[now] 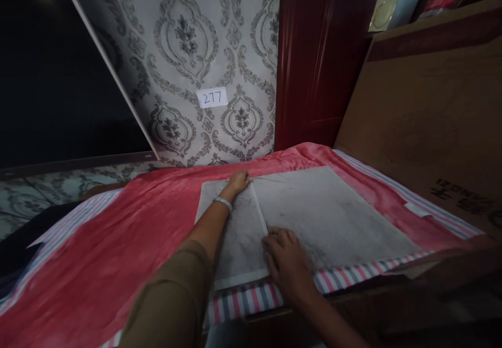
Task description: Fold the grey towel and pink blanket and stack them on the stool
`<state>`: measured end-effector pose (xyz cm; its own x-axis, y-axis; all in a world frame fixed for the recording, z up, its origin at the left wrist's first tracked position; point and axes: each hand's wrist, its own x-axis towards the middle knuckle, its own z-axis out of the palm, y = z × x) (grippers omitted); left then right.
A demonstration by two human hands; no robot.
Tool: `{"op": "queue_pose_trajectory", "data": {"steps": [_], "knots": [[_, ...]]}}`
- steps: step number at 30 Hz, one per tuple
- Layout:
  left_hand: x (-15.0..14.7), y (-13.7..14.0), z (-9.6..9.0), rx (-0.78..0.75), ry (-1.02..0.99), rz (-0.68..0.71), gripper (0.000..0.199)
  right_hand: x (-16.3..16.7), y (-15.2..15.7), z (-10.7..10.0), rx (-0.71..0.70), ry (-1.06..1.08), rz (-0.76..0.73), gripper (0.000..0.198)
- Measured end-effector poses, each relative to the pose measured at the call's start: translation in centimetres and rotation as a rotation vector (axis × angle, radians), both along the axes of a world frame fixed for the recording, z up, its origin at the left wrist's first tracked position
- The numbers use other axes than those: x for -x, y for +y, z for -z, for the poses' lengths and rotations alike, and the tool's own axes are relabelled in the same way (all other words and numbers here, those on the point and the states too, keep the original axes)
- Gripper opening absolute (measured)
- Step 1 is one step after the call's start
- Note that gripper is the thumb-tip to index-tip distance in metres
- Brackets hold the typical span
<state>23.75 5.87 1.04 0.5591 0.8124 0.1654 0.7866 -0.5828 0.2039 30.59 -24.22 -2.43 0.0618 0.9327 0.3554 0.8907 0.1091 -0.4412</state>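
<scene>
the left hand [238,181] has its fingers closed on the far end of a pale edge [259,206] in the gray cloth [333,217], which lies under and between both hands. the right hand [288,259] rests with bent fingers nearer the body along that edge, and whether it pinches or presses cannot be told. a red blanket [157,212] spreads beneath the cloth and left of the hands.

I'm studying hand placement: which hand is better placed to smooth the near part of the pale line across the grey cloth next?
Probably the right hand: it lies at the near part of the pale line, while the left hand is at the far end.
</scene>
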Motion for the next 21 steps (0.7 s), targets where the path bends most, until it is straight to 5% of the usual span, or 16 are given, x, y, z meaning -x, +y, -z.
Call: {"op": "queue_pose_trajectory", "data": {"steps": [5,10,15,21], "knots": [[1.1,-0.9,-1.7,-0.084,-0.008,0.015,0.034,1.3,0.2,-1.3,0.064,-0.100,-0.214,0.057],[2.5,-2.8,0.3,-0.018,0.106,0.070,0.044,1.8,0.4,0.0,0.246,-0.082,-0.291,0.061],[2.7,-3.2,2.3,0.013,0.162,0.050,0.059,1.5,-0.4,0.9,0.250,-0.084,-0.284,0.064],[2.5,-3.4,1.7,0.002,0.211,0.028,0.061,0.4,-2.0,1.9,0.154,-0.100,-0.338,0.065]]}}
